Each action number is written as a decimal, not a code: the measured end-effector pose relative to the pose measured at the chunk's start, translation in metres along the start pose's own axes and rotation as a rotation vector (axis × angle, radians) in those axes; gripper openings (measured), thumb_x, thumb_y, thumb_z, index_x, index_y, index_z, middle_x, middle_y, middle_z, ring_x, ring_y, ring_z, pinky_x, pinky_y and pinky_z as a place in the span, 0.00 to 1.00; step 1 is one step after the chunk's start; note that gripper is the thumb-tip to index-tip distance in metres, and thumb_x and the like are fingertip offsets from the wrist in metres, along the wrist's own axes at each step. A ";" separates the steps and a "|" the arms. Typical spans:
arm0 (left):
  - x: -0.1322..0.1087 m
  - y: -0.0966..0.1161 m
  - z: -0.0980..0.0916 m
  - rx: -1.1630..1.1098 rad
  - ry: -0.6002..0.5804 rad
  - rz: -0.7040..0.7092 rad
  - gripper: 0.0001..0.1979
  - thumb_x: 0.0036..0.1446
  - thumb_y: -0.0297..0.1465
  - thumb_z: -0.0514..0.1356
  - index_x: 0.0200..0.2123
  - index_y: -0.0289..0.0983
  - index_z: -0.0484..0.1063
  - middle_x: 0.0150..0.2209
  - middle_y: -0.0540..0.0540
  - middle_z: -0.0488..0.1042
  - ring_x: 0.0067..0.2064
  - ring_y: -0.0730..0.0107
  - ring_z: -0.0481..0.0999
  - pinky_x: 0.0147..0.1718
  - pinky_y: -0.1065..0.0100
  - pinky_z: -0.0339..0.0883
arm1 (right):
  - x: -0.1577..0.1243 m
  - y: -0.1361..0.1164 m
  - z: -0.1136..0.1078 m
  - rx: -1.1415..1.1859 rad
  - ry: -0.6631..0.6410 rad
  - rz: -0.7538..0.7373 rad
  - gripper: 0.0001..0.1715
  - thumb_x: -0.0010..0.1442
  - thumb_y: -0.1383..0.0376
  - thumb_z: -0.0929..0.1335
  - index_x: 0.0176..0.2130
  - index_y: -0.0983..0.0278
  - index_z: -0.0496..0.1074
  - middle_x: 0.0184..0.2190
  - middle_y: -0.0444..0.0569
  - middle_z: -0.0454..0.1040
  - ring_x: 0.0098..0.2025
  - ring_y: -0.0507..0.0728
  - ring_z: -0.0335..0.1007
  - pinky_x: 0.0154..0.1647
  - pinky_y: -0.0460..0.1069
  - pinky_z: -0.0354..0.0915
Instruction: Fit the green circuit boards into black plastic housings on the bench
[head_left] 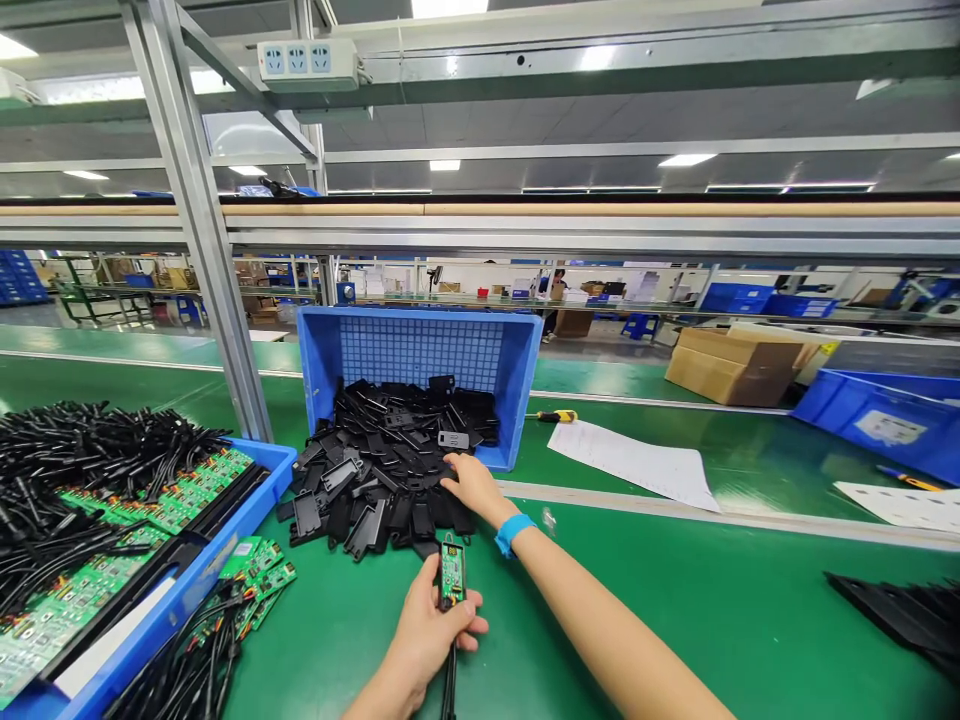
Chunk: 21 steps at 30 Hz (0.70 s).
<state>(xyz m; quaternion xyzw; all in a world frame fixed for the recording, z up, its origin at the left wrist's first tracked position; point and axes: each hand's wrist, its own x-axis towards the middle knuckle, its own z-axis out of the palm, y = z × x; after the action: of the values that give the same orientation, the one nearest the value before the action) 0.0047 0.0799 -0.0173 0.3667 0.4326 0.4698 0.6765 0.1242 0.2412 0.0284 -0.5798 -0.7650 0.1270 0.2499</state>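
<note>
In the head view, my left hand (429, 622) is closed around a small green circuit board (453, 568), held upright above the green bench. Black cables (449, 682) trail down from its lower end. My right hand (480, 490), wearing a blue wristband (514, 534), reaches to the right edge of a heap of black plastic case halves (390, 480). Its thumb and forefinger are apart beside the pieces, and I see nothing gripped between them. The heap spills out of a blue crate (420, 318) lying on its side, open toward me.
At left, a blue tray (281, 462) holds green boards with black cables; loose wired boards (259, 575) lie beside it. A yellow-black screwdriver (556, 416) and paper sheet (637, 460) lie right of the crate. A metal post (206, 220), cardboard box (731, 368) and blue bin (885, 420) stand around.
</note>
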 end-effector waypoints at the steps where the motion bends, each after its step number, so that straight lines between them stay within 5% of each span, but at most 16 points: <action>1: -0.001 0.002 0.000 0.000 0.000 -0.002 0.49 0.34 0.42 0.71 0.57 0.34 0.51 0.34 0.41 0.75 0.29 0.66 0.77 0.22 0.72 0.65 | -0.006 0.001 -0.004 0.024 0.009 0.013 0.21 0.54 0.71 0.70 0.49 0.68 0.70 0.43 0.56 0.73 0.47 0.62 0.68 0.50 0.52 0.59; 7: -0.003 0.012 0.001 -0.039 0.083 0.058 0.35 0.37 0.40 0.71 0.47 0.35 0.60 0.37 0.41 0.75 0.29 0.69 0.76 0.23 0.74 0.66 | -0.074 0.007 -0.023 0.246 0.009 0.130 0.17 0.61 0.64 0.62 0.44 0.71 0.71 0.29 0.52 0.75 0.33 0.59 0.73 0.36 0.52 0.67; 13: -0.005 0.016 0.002 0.000 0.136 0.150 0.29 0.38 0.42 0.70 0.41 0.36 0.64 0.26 0.51 0.71 0.25 0.73 0.73 0.19 0.77 0.62 | -0.149 -0.010 -0.018 1.038 -0.305 0.220 0.23 0.57 0.51 0.64 0.40 0.66 0.73 0.27 0.49 0.74 0.28 0.54 0.71 0.25 0.44 0.65; 17: -0.011 0.025 0.002 0.083 0.087 0.154 0.26 0.39 0.39 0.69 0.40 0.34 0.65 0.21 0.56 0.66 0.19 0.79 0.66 0.16 0.78 0.58 | -0.159 -0.020 -0.015 0.911 -0.246 0.042 0.18 0.55 0.52 0.66 0.33 0.65 0.73 0.23 0.44 0.69 0.22 0.50 0.61 0.20 0.43 0.58; 21: -0.014 0.031 0.002 0.125 0.014 0.156 0.26 0.39 0.37 0.69 0.41 0.35 0.66 0.26 0.52 0.69 0.21 0.79 0.68 0.17 0.78 0.59 | -0.156 -0.014 -0.013 0.893 -0.077 0.062 0.23 0.53 0.52 0.68 0.43 0.65 0.69 0.21 0.40 0.63 0.19 0.50 0.56 0.18 0.44 0.54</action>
<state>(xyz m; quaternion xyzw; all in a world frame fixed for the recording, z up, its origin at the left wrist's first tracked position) -0.0060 0.0752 0.0145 0.4376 0.4360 0.4957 0.6105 0.1515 0.0874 0.0096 -0.4326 -0.6262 0.4739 0.4430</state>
